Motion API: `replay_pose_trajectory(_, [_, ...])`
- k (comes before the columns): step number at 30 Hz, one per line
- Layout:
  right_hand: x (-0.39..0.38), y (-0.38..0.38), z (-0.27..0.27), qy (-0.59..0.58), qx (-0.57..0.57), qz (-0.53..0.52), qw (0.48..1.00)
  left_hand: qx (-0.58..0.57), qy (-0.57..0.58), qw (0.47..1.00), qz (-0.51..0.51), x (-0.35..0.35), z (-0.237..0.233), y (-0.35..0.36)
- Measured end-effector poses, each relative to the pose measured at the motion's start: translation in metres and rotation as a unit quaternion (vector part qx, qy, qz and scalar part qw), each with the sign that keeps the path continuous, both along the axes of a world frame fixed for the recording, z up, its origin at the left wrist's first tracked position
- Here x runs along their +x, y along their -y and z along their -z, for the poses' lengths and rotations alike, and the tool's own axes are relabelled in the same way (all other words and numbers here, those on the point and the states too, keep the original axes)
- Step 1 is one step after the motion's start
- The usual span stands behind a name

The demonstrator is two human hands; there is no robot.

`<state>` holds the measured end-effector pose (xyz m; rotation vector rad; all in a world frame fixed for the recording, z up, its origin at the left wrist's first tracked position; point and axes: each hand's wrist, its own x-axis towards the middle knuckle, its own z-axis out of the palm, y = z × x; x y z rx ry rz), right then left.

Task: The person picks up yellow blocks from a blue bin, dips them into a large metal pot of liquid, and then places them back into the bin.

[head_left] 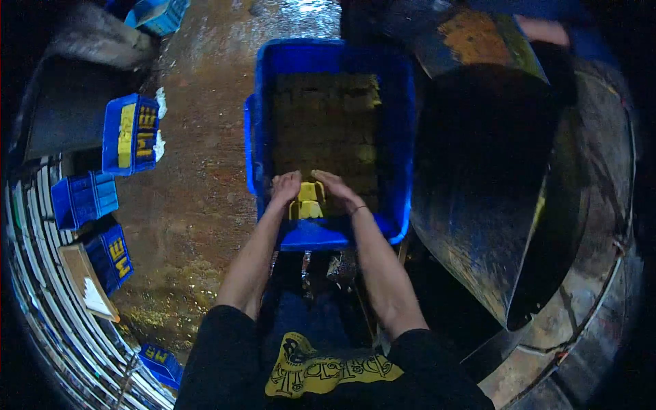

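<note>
Several yellow blocks (309,199), looking like bars, are packed together at the near end of a deep blue crate (328,238). My left hand (285,186) is at their left side, with its fingers curved over the edge. Opposite it, my right hand (333,187) closes in from the right, so the blocks sit between both palms. Farther back in the crate, rows of similar blocks (324,116) lie in shadow. The undersides of the blocks in my hands are hidden.
Close to the crate's right stands a large dark metal drum-like vessel (471,260). A blue bin with yellow blocks (126,133) and blue lettered bins (117,258) line the left. Wet brown floor (198,178) lies between. A person's arm (543,31) shows at the upper right.
</note>
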<state>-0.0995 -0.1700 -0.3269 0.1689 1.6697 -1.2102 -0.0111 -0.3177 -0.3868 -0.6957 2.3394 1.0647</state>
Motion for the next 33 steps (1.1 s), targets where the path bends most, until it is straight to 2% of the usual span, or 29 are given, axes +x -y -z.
replay_pose_trajectory(2, [-0.017,-0.03,-0.076,0.018,-0.039,-0.029,0.999,-0.041,0.096,0.987,0.119,-0.005,-0.016,-0.005])
replay_pose_trajectory(3, [-0.016,-0.045,-0.102,0.01,-0.037,-0.002,0.999,-0.066,0.119,0.977,0.165,-0.008,-0.02,-0.006])
replay_pose_trajectory(4, [-0.01,-0.063,-0.124,-0.04,-0.069,-0.026,0.996,-0.103,0.024,0.974,0.202,0.008,0.026,0.0])
replay_pose_trajectory(5, [-0.001,-0.084,-0.146,-0.092,-0.095,-0.043,0.99,-0.098,0.099,0.952,0.274,-0.01,-0.009,0.0])
replay_pose_trajectory(6, [0.01,-0.105,-0.164,-0.109,-0.127,-0.026,0.986,-0.113,-0.04,0.966,0.23,0.008,0.042,0.01])
replay_pose_trajectory(7, [0.019,-0.125,-0.195,-0.132,-0.145,-0.01,0.981,-0.128,-0.05,0.972,0.189,-0.006,0.037,0.007])
replay_pose_trajectory(8, [0.038,-0.15,-0.211,-0.152,-0.133,0.032,0.979,-0.17,-0.14,0.974,0.046,-0.017,-0.044,-0.033])
replay_pose_trajectory(9, [0.053,-0.171,-0.247,-0.191,-0.117,0.04,0.974,-0.094,-0.11,0.985,0.088,-0.04,-0.06,-0.034])
replay_pose_trajectory(10, [0.072,-0.196,-0.272,-0.193,-0.131,0.083,0.969,-0.133,-0.255,0.958,0.007,-0.044,-0.076,-0.06])
replay_pose_trajectory(11, [0.095,-0.221,-0.298,-0.207,-0.131,0.128,0.961,-0.107,-0.324,0.94,0.015,-0.057,-0.137,-0.102])
replay_pose_trajectory(12, [0.117,-0.249,-0.321,-0.219,-0.135,0.168,0.952,-0.079,-0.387,0.918,0.015,-0.065,-0.218,-0.154])
replay_pose_trajectory(14, [0.159,-0.309,-0.368,-0.264,-0.128,0.233,0.927,0.099,-0.497,0.862,-0.002,-0.067,-0.312,-0.245])
replay_pose_trajectory(15, [0.182,-0.34,-0.386,-0.297,-0.137,0.254,0.91,0.145,-0.55,0.823,0.005,-0.063,-0.35,-0.289])
replay_pose_trajectory(16, [0.208,-0.373,-0.402,-0.263,-0.194,0.331,0.885,0.189,-0.598,0.779,0.006,-0.055,-0.387,-0.336])
replay_pose_trajectory(18, [0.253,-0.437,-0.421,-0.337,-0.228,0.427,0.808,0.36,-0.596,0.716,0.057,-0.026,-0.455,-0.423])
replay_pose_trajectory(19, [0.274,-0.477,-0.433,-0.385,-0.112,0.453,0.797,0.4,-0.571,0.701,0.151,-0.009,-0.477,-0.469])
replay_pose_trajectory(20, [0.295,-0.517,-0.433,-0.365,-0.03,0.5,0.785,0.434,-0.541,0.679,0.24,0.009,-0.488,-0.516])
replay_pose_trajectory(21, [0.317,-0.552,-0.409,-0.358,-0.024,0.56,0.747,0.448,-0.489,0.662,0.349,0.023,-0.489,-0.557])
replay_pose_trajectory(22, [0.332,-0.584,-0.388,-0.308,0.07,0.563,0.764,0.456,-0.428,0.635,0.454,0.038,-0.488,-0.596])
replay_pose_trajectory(23, [0.354,-0.617,-0.351,-0.329,0.083,0.51,0.79,0.459,-0.351,0.625,0.525,0.061,-0.479,-0.633])
replay_pose_trajectory(24, [0.377,-0.642,-0.299,-0.346,-0.058,0.563,0.748,0.411,-0.28,0.627,0.6,0.081,-0.451,-0.669])
replay_pose_trajectory(25, [0.398,-0.668,-0.279,-0.296,0.132,0.348,0.88,0.357,-0.163,0.647,0.654,0.1,-0.422,-0.697])
replay_pose_trajectory(26, [0.395,-0.68,-0.244,-0.106,0.391,0.1,0.909,0.286,-0.064,0.656,0.696,0.123,-0.385,-0.718])
replay_pose_trajectory(27, [0.434,-0.683,-0.167,-0.215,0.525,-0.028,0.823,0.237,0.023,0.636,0.734,0.138,-0.349,-0.729])
replay_pose_trajectory(28, [0.448,-0.686,-0.14,-0.182,0.47,0.033,0.863,0.122,0.049,0.591,0.796,0.153,-0.3,-0.742])
replay_pose_trajectory(29, [0.457,-0.688,-0.123,-0.147,0.41,0.093,0.895,0.07,0.069,0.576,0.811,0.163,-0.259,-0.743])
replay_pose_trajectory(31, [0.46,-0.674,-0.101,-0.151,0.432,0.109,0.883,0.018,0.078,0.584,0.808,0.178,-0.204,-0.728])
replay_pose_trajectory(33, [0.465,-0.652,-0.06,-0.171,0.349,0.315,0.866,-0.018,0.062,0.607,0.792,0.192,-0.167,-0.711])
